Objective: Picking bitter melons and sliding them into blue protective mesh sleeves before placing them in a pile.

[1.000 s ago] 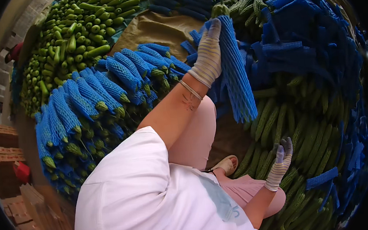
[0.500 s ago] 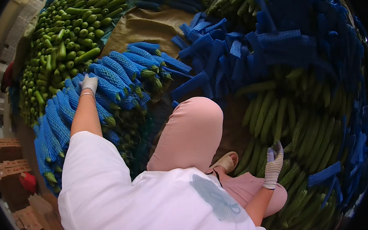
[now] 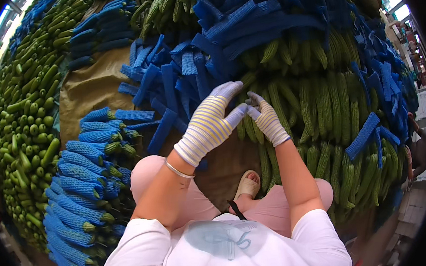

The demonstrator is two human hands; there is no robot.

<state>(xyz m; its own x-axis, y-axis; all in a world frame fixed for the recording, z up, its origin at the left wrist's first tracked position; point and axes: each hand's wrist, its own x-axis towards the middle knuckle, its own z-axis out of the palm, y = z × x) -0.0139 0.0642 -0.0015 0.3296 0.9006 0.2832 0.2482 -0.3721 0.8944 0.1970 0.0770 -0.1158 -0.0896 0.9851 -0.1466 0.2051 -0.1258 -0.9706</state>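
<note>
Head view: left hand (image 3: 211, 124) and right hand (image 3: 266, 120), both in striped gloves, fingertips meeting, fingers loosely spread, nothing visibly gripped. Ridged green gourds (image 3: 320, 99) lie just beyond on the floor, beside loose blue foam net sleeves (image 3: 179, 80). Gourds likely firm and bruisable; take mid-length. Sleeves light, stretchy

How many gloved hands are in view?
2. The left hand and right hand, both in striped gloves, meet fingertip to fingertip above the green gourds, beside loose blue foam net sleeves. Neither holds anything.
</note>
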